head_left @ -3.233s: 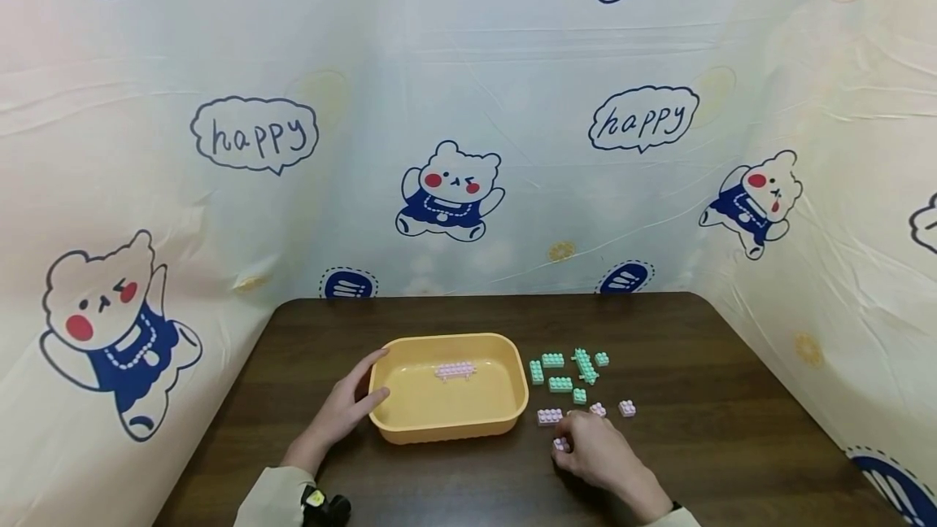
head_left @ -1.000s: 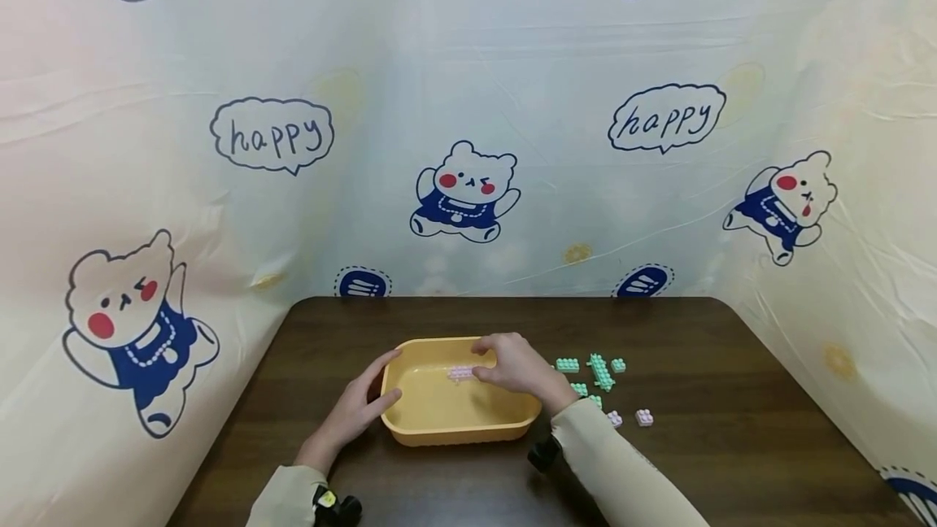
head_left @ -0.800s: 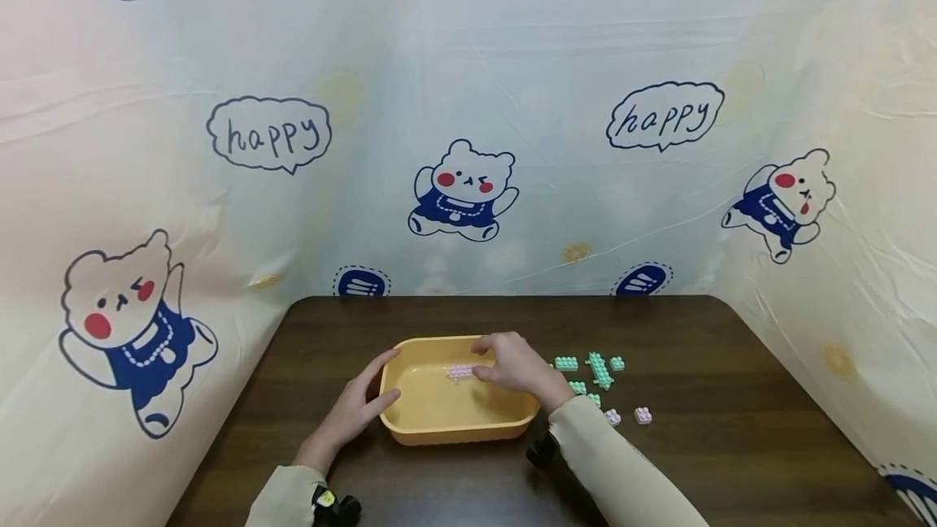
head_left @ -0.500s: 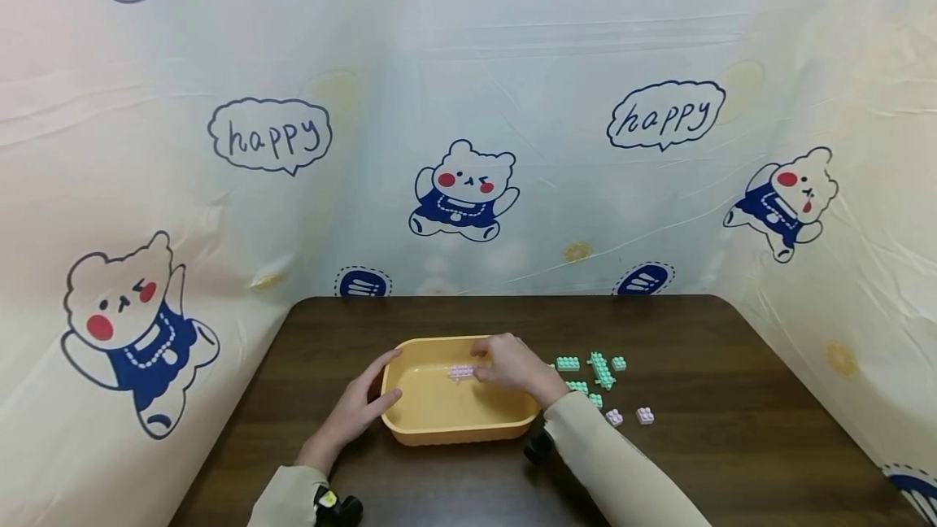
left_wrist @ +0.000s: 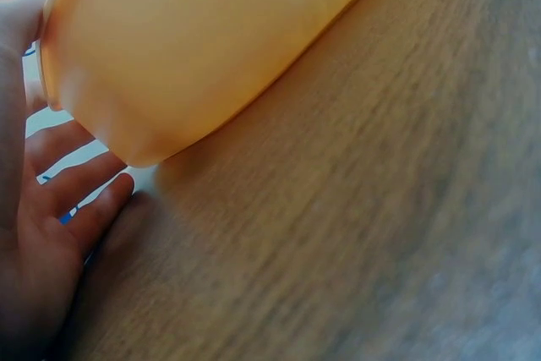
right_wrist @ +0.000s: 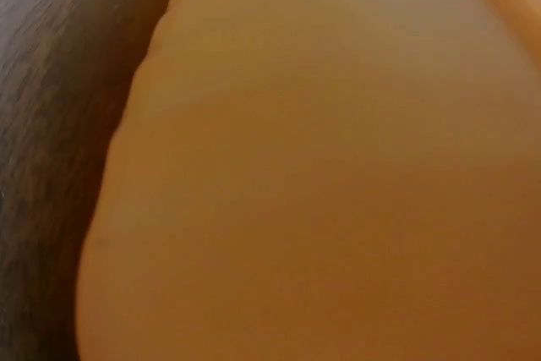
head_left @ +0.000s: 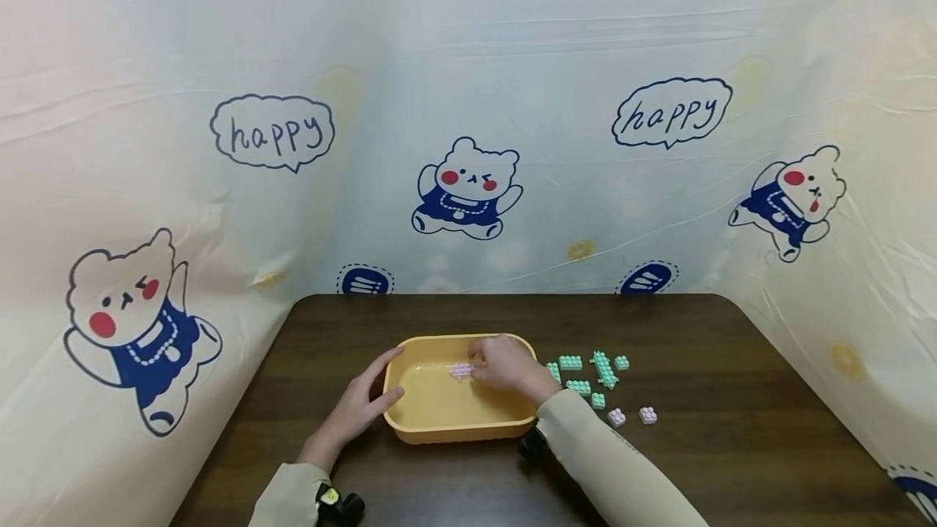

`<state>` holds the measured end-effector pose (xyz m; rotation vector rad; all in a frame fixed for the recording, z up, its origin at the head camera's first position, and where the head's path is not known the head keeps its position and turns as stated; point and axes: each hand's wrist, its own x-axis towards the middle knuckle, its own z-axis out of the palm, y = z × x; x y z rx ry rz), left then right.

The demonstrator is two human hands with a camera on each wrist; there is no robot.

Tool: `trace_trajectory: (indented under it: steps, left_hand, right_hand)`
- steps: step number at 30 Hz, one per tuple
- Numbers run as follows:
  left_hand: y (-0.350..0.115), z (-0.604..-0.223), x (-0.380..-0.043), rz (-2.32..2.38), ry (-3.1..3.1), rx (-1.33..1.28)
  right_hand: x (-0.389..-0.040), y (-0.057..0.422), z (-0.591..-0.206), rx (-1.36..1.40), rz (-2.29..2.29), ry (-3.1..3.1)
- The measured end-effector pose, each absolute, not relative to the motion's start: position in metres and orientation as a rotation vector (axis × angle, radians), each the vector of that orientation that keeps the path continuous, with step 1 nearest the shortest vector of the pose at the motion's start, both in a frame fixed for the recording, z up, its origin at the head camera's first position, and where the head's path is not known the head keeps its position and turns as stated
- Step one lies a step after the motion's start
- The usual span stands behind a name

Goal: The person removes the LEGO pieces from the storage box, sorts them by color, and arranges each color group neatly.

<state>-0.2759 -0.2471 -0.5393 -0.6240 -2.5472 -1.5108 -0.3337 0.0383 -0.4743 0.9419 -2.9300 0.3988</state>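
Note:
A shallow yellow plastic tub (head_left: pixel 457 434) stands on the dark wooden table. My left hand (head_left: pixel 355 409) holds its left end, thumb over the rim and the fingers along the outside, as the left wrist view shows. Inside the tub lies a pink piece of toy building bricks (head_left: pixel 461 370). My right hand (head_left: pixel 505 363) reaches over the tub's right side, and its curled fingers grip the piece's right end; the fingertips are partly hidden. In the right wrist view only the tub's outer wall (right_wrist: pixel 296 166) and some table show, with no fingers.
Right of the tub lie several green building bricks (head_left: pixel 578 387), one a longer joined piece (head_left: pixel 603 370). Two small pink bricks (head_left: pixel 617 417) lie nearer the front. My right sleeve (head_left: pixel 615 462) covers part of the table. A printed curtain (head_left: pixel 556 104) hangs behind the table.
My right hand has moved from the pink bricks on the table into the tub. Over the last second, its fingers have curled in at the pink piece. My left hand stays at the tub.

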Motion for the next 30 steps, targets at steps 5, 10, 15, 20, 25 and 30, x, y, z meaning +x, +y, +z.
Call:
trace_trajectory:
  steps: [5,10,15,20,25,30]
  left_hand:
    - [-0.247,-0.539,-0.276,-1.533,-2.547,-0.628]
    - [-0.246,-0.538,-0.275,-1.541,-2.548,-0.631]
    - [-0.246,-0.538,-0.275,-1.543,-2.548,-0.623]
    - [-0.245,-0.538,-0.275,-1.529,-2.559,-0.621]
    - [-0.245,-0.538,-0.275,-1.515,-2.552,-0.62]
    - [-0.246,-0.538,-0.276,-1.51,-2.553,-0.617]
  right_hand:
    - [-0.334,0.038,-0.478,0.964,0.357,-2.941]
    - [-0.332,0.038,-0.48,0.959,0.363,-2.986]
    - [-0.332,0.037,-0.48,0.939,0.362,-3.006]
    - [-0.331,0.038,-0.477,0.929,0.374,-3.012]
    - [-0.329,0.041,-0.467,0.905,0.444,-3.019]
    - [-0.322,0.046,-0.451,0.889,0.453,-3.009]
